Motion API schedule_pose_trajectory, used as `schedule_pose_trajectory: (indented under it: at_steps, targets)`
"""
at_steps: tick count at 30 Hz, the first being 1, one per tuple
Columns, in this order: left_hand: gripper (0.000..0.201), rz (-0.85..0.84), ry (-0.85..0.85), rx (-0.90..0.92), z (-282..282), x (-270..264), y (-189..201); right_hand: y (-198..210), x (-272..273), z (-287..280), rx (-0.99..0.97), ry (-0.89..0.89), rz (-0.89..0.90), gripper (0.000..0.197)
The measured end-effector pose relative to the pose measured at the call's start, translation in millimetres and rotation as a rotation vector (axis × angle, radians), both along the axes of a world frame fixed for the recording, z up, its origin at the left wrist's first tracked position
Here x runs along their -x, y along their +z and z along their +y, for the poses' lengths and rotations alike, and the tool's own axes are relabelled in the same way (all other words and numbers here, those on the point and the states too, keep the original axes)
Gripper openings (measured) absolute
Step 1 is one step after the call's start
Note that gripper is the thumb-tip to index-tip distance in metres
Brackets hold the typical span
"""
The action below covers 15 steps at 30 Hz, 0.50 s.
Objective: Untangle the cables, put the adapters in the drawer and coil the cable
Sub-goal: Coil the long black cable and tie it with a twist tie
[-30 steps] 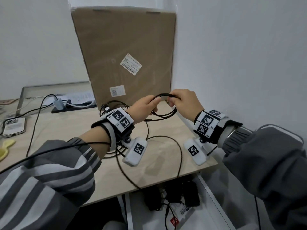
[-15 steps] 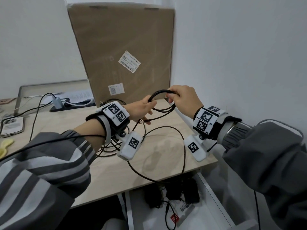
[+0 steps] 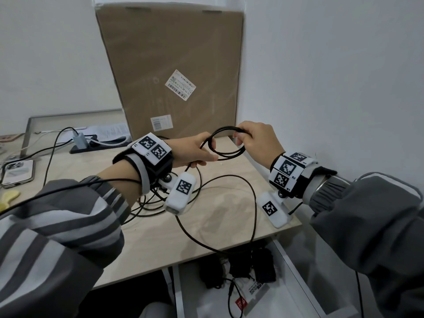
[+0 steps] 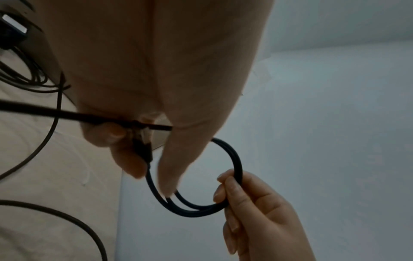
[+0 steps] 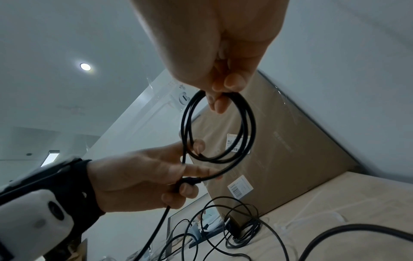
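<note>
A black cable coil (image 3: 226,128) of a few turns hangs in the air above the desk's right back corner, held between both hands. My left hand (image 3: 206,153) grips the coil's near-left side and the plug end, fingers curled round it (image 4: 134,141). My right hand (image 3: 238,137) pinches the coil's top right (image 5: 223,91). The cable's loose length (image 3: 255,207) loops over the desk and drops past the front edge. Black adapters (image 3: 241,265) lie in the open drawer (image 3: 298,271) below.
A large cardboard box (image 3: 169,72) leans on the back wall behind the hands. More black cables (image 3: 146,203) lie under my left wrist, with a black adapter (image 5: 234,224) on the desk. A power strip (image 3: 80,143) and a phone (image 3: 17,172) lie left.
Both hands have stayed on the coil and lifted it slightly. The coil has opened into a wider ring, and the loose loop on the desk has slid toward the front edge.
</note>
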<state>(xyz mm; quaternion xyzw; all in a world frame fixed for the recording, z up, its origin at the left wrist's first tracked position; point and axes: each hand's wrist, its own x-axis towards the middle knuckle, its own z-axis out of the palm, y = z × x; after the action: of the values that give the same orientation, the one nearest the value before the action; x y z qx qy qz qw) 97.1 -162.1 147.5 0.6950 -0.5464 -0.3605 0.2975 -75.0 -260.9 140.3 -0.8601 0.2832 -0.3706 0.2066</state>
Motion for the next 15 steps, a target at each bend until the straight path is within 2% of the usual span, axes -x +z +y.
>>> schedule_pose_trajectory:
  at_steps: [2, 5, 11, 15]
  targets:
    - [0.031, -0.012, -0.064, 0.013, 2.7, -5.6, 0.5, 1.3, 2.5, -1.0, -0.01, 0.004, 0.002, 0.018]
    - [0.035, -0.001, -0.139, 0.051, 4.9, -7.7, 1.2, 1.8, 3.9, -1.6, -0.01, 0.002, 0.01, 0.018]
    - [0.018, 0.158, -0.095, 0.159, 2.0, -3.9, -2.2, -1.9, 3.5, -5.8, -0.06, -0.016, 0.0, 0.019]
    - [0.014, 0.196, -0.028, 0.228, 2.5, -5.4, -1.3, -6.7, 5.2, -7.9, -0.163, 0.002, -0.046, 0.02]
